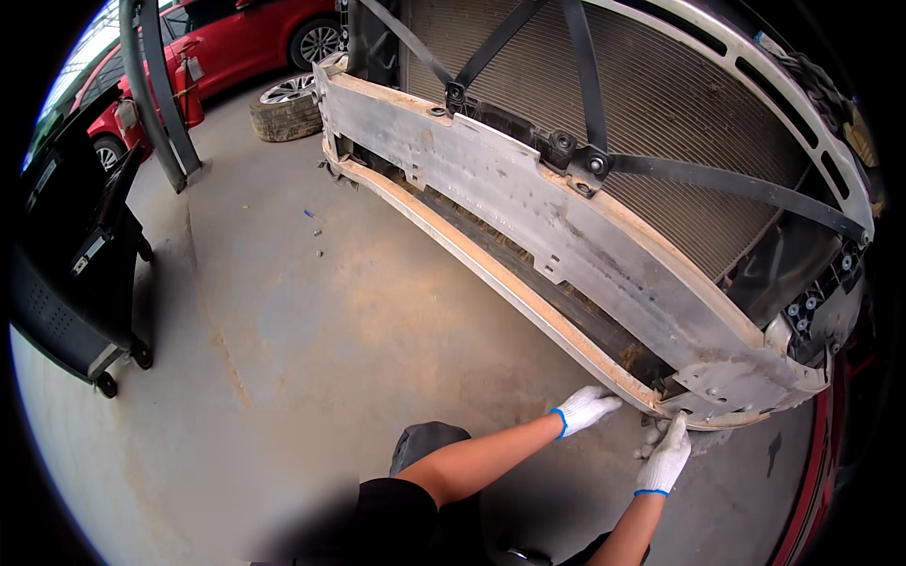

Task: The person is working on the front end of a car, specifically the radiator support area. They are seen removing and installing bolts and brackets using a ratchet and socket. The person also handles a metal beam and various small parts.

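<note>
A long silver metal bumper beam [472, 174] runs across the front of a stripped car, with a narrower, dusty lower rail [491, 274] beneath it. Both of my hands wear white knitted gloves with blue cuffs. My left hand [589, 409] reaches to the underside of the lower rail near its right end, fingers stretched out together. At the rail's right end, where it meets the beam, my right hand [667, 457] grips the edge, thumb up and fingers curled. Whatever lies behind those fingers is hidden.
Behind the beam stands a large radiator [679, 104] crossed by black braces [585, 75]. A black wheeled tool cart [80, 274] is at the left. A loose wheel [286, 108], a red fire extinguisher [189, 90] and a red car [226, 42] are farther back. Small parts [317, 232] lie on the floor.
</note>
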The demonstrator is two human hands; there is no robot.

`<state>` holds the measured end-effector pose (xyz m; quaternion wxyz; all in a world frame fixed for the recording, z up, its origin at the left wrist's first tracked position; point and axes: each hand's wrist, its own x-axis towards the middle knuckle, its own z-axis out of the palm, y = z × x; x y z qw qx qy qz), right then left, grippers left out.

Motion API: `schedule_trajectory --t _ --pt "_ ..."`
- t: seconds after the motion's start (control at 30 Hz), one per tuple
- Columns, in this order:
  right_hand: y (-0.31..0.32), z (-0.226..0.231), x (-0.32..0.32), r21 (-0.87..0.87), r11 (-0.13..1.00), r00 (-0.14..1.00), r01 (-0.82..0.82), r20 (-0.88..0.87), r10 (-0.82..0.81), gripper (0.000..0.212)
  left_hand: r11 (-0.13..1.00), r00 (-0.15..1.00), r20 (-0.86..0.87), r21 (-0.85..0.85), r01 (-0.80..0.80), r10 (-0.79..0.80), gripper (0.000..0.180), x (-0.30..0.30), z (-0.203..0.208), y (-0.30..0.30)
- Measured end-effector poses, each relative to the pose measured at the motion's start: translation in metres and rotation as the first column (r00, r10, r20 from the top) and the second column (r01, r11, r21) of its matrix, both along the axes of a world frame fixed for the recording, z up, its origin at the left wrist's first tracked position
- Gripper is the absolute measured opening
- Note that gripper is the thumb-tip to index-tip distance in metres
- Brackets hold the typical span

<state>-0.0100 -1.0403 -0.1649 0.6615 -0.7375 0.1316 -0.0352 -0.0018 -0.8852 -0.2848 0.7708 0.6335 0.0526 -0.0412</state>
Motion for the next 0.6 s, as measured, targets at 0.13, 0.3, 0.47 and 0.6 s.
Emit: schedule_trajectory --t 0.13,0.3,0.47,0.6 --pt "-0.002 -0.015 0.011 -0.018 0.994 0.969 0.108 0.224 -0.101 0.044 0.999 0.999 -0.018 -0.013 0.032 -0.032 0.045 -0.002 -0.001 0.014" --pt "-0.009 -0.022 0.006 -0.641 0.705 0.893 0.303 0.449 0.025 0.038 1.0 0.999 -0.029 -0.005 0.025 -0.026 0.046 -0.002 0.002 0.013" --pt "-0.002 -0.014 0.007 -0.485 0.873 0.987 0.044 0.154 0.035 0.036 0.991 0.998 -0.053 -0.129 0.035 -0.043 0.04 0.001 -0.013 0.016" --pt "-0.005 -0.019 0.017 -0.288 0.958 0.985 -0.001 0.164 0.051 0.041 0.989 0.997 -0.072 -0.148 0.024 -0.035 0.042 -0.002 -0.004 0.027"
